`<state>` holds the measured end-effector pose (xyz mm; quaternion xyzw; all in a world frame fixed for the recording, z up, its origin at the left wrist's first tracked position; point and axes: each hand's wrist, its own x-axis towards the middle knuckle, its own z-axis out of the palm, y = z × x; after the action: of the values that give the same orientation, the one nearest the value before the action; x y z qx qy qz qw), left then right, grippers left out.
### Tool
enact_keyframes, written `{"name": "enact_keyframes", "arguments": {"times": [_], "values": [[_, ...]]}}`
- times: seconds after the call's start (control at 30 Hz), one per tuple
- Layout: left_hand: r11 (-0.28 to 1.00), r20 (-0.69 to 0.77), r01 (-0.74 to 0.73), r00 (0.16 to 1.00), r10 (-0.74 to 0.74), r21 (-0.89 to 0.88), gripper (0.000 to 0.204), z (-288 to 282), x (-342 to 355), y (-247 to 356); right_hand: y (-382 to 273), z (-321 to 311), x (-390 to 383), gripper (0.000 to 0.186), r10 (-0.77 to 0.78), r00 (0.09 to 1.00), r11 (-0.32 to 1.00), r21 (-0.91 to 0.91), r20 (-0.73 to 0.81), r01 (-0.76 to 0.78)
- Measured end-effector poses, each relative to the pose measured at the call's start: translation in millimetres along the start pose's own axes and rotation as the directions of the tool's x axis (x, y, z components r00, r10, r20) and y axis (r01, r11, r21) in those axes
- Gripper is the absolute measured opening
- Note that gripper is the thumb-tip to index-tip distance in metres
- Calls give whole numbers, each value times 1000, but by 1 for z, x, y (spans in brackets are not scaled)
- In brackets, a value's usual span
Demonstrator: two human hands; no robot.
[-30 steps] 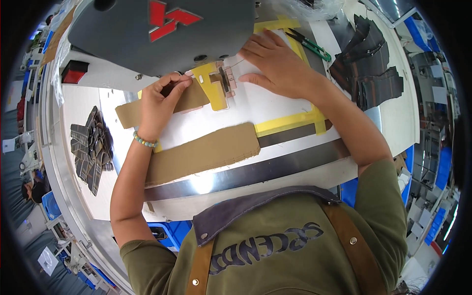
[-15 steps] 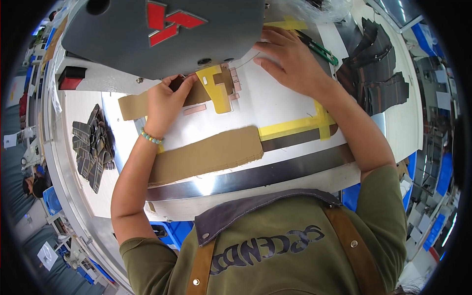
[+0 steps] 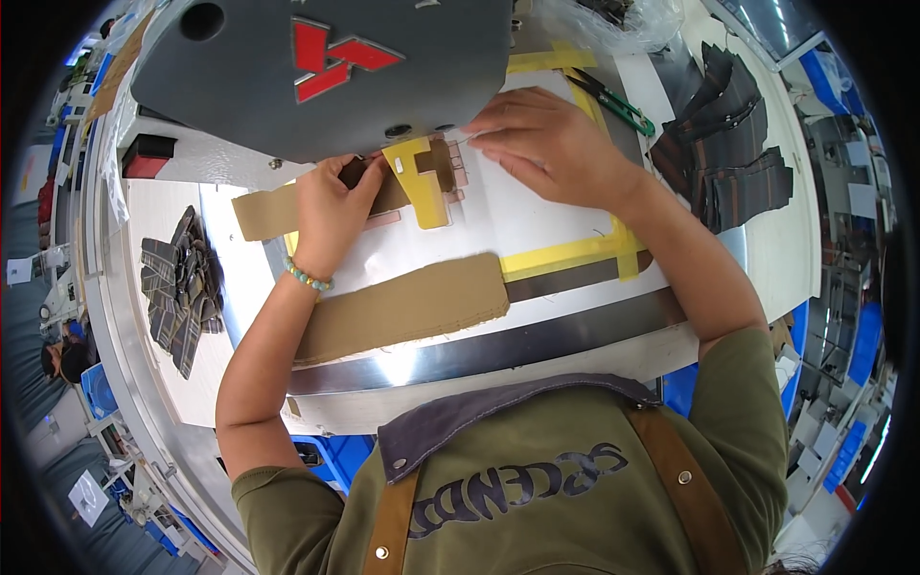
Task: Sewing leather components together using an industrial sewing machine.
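My left hand [image 3: 331, 211] rests on a tan fabric strip [image 3: 266, 213] under the front of a grey sewing machine head [image 3: 240, 67]. Its thumb and index finger are pinched at the strip's far edge; the fingertips are partly hidden. Just right of them, a yellow notched guide piece [image 3: 422, 196] lies over the strip. My right hand [image 3: 561, 149] hovers at the head's right lower corner, fingers drawn together on what looks like a thin thread. Nearer my body lies a stack of tan fabric pieces [image 3: 402, 305].
Green-handled thread snips [image 3: 623, 107] lie beyond my right hand. Dark striped fabric pieces [image 3: 733, 134] are stacked at the right, and a pile of plaid pieces [image 3: 180, 292] sits at the left. Yellow tape [image 3: 565, 254] borders the white work surface. Clear plastic [image 3: 613, 24] lies at the back.
My right hand has come left and a little nearer, from beside the machine head to its lower corner, and its fingers have closed. My left hand stays at the strip.
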<state>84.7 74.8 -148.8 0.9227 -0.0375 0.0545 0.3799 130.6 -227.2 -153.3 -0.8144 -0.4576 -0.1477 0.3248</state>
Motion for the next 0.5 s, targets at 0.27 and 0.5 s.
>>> {"name": "enact_keyframes", "arguments": {"times": [0.27,0.5], "values": [[997,-19,-72,997,73,17,23,2,-1,-10,-10,6,1,32,-175,944,982,-13,281,186],[988,23,-152,988,152,-2,13,-18,-7,-13,-16,2,1,41,-124,911,983,-77,394,167]]}}
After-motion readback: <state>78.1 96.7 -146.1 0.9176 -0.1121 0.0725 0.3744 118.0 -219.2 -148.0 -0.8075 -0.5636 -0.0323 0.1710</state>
